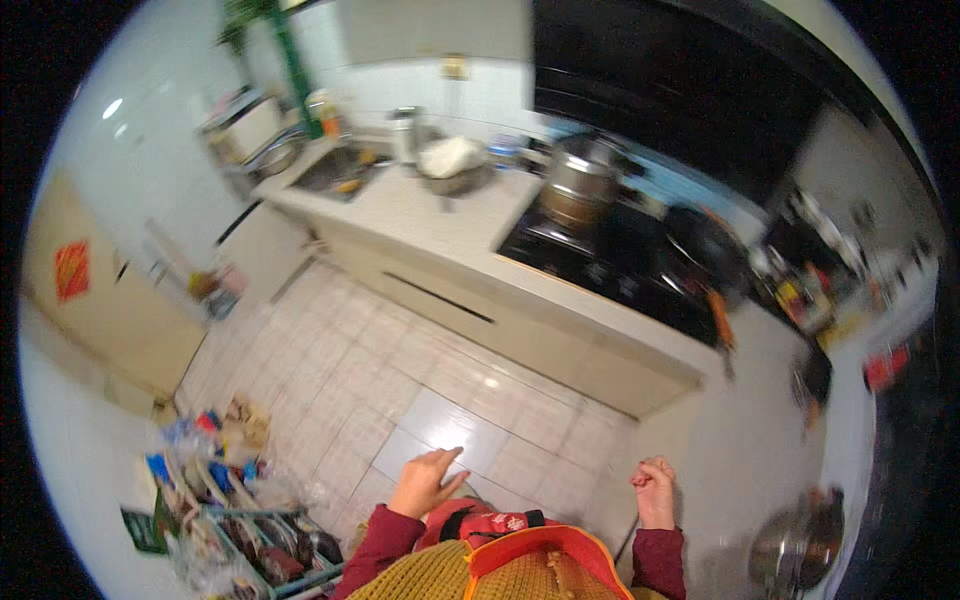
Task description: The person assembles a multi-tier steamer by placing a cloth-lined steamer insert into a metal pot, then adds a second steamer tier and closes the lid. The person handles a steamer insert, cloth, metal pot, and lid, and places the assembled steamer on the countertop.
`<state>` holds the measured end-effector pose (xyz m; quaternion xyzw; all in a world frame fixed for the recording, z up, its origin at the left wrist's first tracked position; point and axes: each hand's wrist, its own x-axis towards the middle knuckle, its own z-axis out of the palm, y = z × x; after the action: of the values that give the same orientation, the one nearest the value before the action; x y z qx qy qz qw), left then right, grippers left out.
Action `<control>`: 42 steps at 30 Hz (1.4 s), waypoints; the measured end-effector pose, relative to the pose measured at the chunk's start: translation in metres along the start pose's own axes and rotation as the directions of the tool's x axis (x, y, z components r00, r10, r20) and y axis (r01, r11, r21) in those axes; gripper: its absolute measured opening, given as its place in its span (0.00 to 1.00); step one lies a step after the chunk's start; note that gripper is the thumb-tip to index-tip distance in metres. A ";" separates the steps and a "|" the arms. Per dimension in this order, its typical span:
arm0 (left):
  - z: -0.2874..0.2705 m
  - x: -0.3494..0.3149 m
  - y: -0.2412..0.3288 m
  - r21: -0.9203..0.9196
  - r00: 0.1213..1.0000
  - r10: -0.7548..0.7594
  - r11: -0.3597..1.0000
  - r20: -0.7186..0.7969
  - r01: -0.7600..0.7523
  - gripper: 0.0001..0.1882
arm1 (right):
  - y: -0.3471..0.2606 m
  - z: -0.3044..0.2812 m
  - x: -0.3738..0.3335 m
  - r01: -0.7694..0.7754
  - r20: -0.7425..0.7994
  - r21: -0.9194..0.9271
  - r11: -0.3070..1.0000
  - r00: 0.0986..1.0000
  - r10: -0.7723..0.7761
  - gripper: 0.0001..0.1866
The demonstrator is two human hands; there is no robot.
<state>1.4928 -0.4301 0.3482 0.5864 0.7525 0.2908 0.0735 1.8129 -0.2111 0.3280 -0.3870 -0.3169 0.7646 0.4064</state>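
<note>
My left hand [428,482] hangs in the air over the tiled floor, in front of my body. Its fingers are stretched forward and apart, and nothing shows in them. To the right, beside the near stretch of counter, my right hand [655,490] is raised with its fingers curled in. I see no object in that hand. Both arms wear dark red sleeves, and a red apron with an orange edge [560,540] covers my front. Neither hand touches anything that I can make out. The picture is blurred by motion.
A stacked steamer pot [580,185] stands on the black stove [610,265], with a wok [700,245] to its right. A covered bowl [452,165] sits near the sink [335,175]. A crowded rack [260,545] stands at lower left, a metal pot [795,550] at lower right.
</note>
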 end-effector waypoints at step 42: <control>-0.461 0.133 -0.778 0.045 0.572 -0.618 0.657 -0.540 0.752 0.26 | 0.485 1.008 0.429 -0.593 0.590 -0.453 0.666 0.361 0.722 0.15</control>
<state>0.5909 -0.5802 0.3488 0.1575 0.9462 0.2686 -0.0877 0.6152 -0.2385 0.3008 -0.1724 -0.3293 0.9191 -0.1306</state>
